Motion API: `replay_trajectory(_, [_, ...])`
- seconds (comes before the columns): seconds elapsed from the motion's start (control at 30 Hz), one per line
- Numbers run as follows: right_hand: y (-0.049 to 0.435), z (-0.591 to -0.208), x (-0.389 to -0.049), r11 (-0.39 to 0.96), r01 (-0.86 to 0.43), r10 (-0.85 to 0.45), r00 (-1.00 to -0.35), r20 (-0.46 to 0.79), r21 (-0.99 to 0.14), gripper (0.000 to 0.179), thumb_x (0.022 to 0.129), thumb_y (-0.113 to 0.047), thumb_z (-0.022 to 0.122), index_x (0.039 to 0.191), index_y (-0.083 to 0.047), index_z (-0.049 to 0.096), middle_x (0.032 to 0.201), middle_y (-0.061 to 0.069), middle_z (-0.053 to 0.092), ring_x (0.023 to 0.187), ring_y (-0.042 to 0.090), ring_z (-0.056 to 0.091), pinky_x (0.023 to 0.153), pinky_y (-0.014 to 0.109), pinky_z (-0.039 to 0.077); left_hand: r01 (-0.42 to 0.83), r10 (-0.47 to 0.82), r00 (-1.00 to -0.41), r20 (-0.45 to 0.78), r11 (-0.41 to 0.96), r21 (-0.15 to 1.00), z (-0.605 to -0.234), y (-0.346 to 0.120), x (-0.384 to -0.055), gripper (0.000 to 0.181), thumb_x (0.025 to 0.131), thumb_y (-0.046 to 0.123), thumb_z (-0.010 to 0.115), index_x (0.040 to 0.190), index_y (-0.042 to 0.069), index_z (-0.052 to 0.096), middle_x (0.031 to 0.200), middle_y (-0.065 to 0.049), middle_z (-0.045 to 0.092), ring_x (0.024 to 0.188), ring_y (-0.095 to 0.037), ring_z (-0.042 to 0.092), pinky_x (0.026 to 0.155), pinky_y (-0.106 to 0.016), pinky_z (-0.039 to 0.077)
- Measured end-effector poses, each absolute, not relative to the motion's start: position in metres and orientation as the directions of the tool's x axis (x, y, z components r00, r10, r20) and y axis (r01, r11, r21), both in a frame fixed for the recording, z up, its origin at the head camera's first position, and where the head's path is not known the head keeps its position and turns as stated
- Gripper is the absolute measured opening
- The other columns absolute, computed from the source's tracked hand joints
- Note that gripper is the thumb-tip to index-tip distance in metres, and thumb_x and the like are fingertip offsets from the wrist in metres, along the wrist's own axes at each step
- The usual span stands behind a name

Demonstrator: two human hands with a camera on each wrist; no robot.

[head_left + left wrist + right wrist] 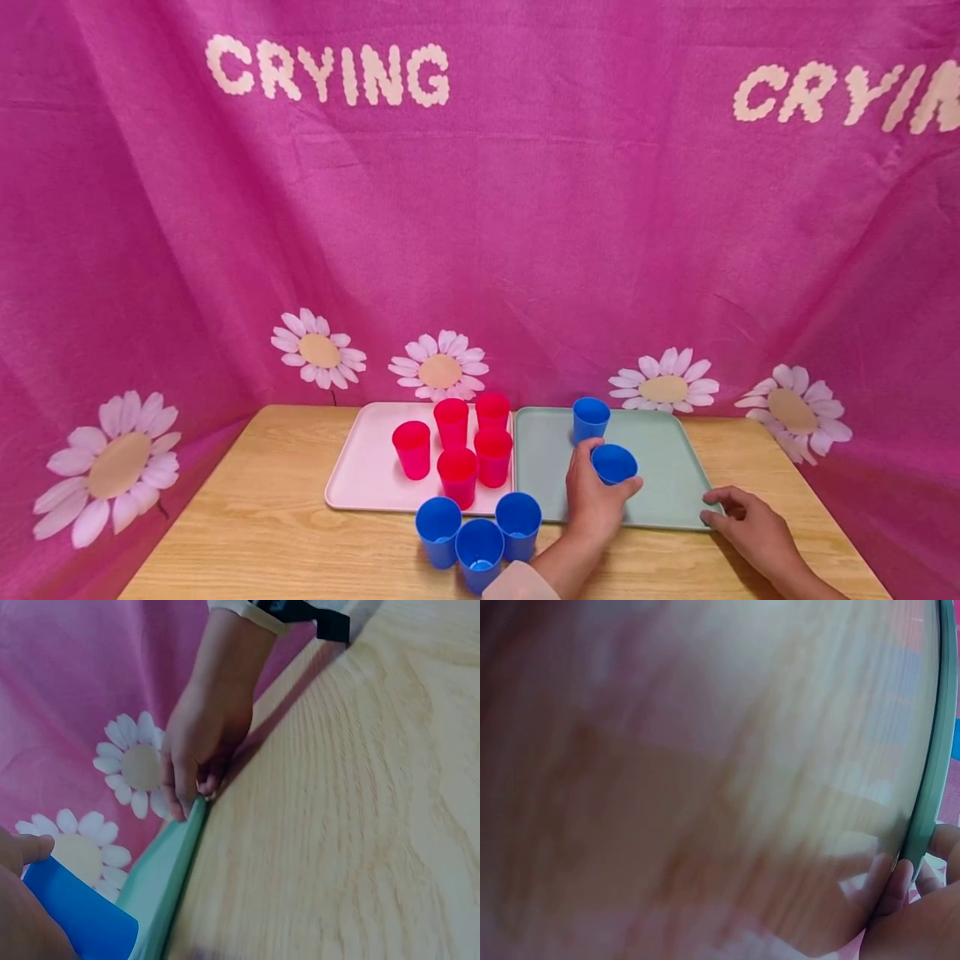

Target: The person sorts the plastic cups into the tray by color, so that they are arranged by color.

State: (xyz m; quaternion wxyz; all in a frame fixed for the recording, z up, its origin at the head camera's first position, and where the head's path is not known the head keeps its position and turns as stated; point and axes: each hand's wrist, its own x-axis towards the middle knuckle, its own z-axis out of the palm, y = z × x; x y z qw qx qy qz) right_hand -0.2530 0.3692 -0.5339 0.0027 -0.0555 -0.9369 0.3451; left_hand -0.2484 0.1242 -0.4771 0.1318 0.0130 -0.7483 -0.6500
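Observation:
My left hand (592,496) grips a blue cup (615,464), thumb on one side and fingers on the other, over the front half of the green tray (663,467). In the left wrist view that cup (82,915) shows at lower left, beside the hand. Just behind stands another blue cup (591,419), upright on the tray. My right hand (757,533) pinches the tray's front right corner between thumb and fingers. Its fingertips (900,877) lie at the tray edge (930,780) in the right wrist view.
Left of the green tray, a pink tray (360,467) holds several upright red cups (412,450). In front of it, three blue cups (480,554) stand close together on the wooden table (300,550). A magenta curtain (525,233) with flowers hangs behind.

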Motion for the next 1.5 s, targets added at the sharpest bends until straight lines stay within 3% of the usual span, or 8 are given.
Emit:
replay_trajectory(0.4, [0.370, -0.537, -0.255, 0.749, 0.113, 0.121, -0.992, -0.032, -0.653, 0.033, 0.091, -0.027, 0.077, 0.114, -0.004, 0.071, 0.105, 0.010, 0.066, 0.091, 0.021, 0.056, 0.079, 0.035, 0.045, 0.125, -0.147, -0.977, 0.151, 0.172, 0.977, -0.490, 0.130, -0.258, 0.063, 0.070, 0.008, 0.095, 0.124, 0.011, 0.062, 0.123, -0.008, 0.067, 0.119, -0.035, 0.062, 0.100, -0.057, 0.051])
replay_trajectory(0.67, [0.370, -0.536, -0.256, 0.733, 0.129, 0.125, -0.991, -0.055, -0.667, 0.035, 0.091, -0.029, 0.077, 0.115, -0.003, 0.070, 0.108, 0.012, 0.065, 0.095, 0.024, 0.055, 0.081, 0.036, 0.045, 0.112, -0.128, -0.982, 0.136, 0.182, 0.977, -0.496, 0.129, -0.260, 0.063, 0.073, 0.010, 0.094, 0.126, 0.016, 0.061, 0.126, -0.008, 0.067, 0.121, -0.035, 0.061, 0.100, -0.057, 0.051])
replay_trajectory(1.1, [0.366, -0.532, -0.253, 0.749, 0.119, 0.126, -0.991, -0.036, -0.651, 0.032, 0.092, -0.026, 0.076, 0.113, -0.003, 0.071, 0.103, 0.009, 0.064, 0.091, 0.022, 0.055, 0.079, 0.037, 0.044, 0.107, -0.101, -0.987, 0.127, 0.182, 0.977, -0.496, 0.127, -0.258, 0.074, 0.075, 0.013, 0.093, 0.139, 0.014, 0.057, 0.137, -0.006, 0.063, 0.130, -0.035, 0.057, 0.105, -0.057, 0.048])
replay_trajectory(1.5, [0.367, -0.533, -0.253, 0.753, 0.117, 0.124, -0.992, -0.034, -0.647, 0.032, 0.092, -0.027, 0.076, 0.113, -0.003, 0.071, 0.105, 0.011, 0.065, 0.092, 0.022, 0.055, 0.081, 0.038, 0.045, 0.111, -0.098, -0.987, 0.130, 0.177, 0.978, -0.491, 0.120, -0.251, 0.077, 0.075, 0.018, 0.094, 0.141, 0.014, 0.056, 0.138, -0.005, 0.061, 0.131, -0.035, 0.055, 0.107, -0.057, 0.047])
